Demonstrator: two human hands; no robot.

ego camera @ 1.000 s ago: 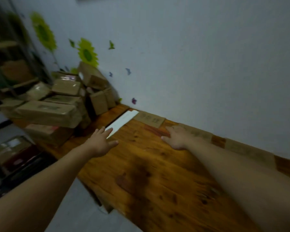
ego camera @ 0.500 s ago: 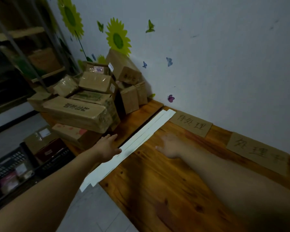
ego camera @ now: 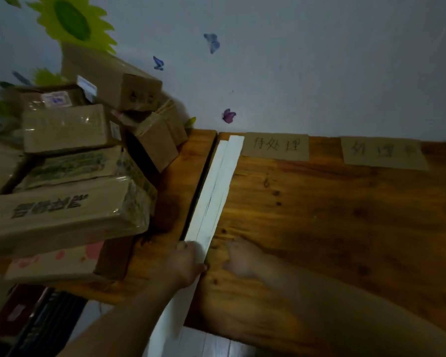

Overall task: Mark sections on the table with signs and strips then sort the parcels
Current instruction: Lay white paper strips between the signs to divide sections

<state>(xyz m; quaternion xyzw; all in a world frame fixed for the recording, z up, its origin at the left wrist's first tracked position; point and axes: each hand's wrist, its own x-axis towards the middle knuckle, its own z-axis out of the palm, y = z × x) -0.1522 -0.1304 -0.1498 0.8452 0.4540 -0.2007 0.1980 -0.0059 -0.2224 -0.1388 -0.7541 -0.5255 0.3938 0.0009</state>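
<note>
1. A brown wooden desk point(ego camera: 345, 228) stands against a pale wall point(ego camera: 319, 60); a dark seam runs across its top from the wall to the front edge.
2. Two long white paper strips point(ego camera: 216, 191) lie side by side and partly overlapping along that seam. Their far ends reach almost to the wall, and their near ends hang past the desk's front edge.
3. The left hand point(ego camera: 187, 262) rests on the strips near the front of the desk, back up, with its fingers bent down over the paper. Whether it grips the strips or only presses on them cannot be told.
4. The right hand point(ego camera: 241, 258) lies palm down on the bare wood just right of the strips, fingers relaxed and holding nothing. It is blurred. The two hands are close, with the strips' right edge between them.
5. A brown cardboard sign with handwritten characters point(ego camera: 276, 146) lies flat at the wall, just beside the strips' far ends. A second brown cardboard sign point(ego camera: 381, 153) lies further right along the wall, apart from the first.
6. A pile of brown cardboard parcels point(ego camera: 67, 191) is stacked on the desk left of the seam, some wrapped in clear tape, the topmost ones leaning against the wall.
7. A green and yellow sunflower sticker point(ego camera: 72, 20) and a small purple butterfly sticker point(ego camera: 228, 115) are on the wall.
</note>
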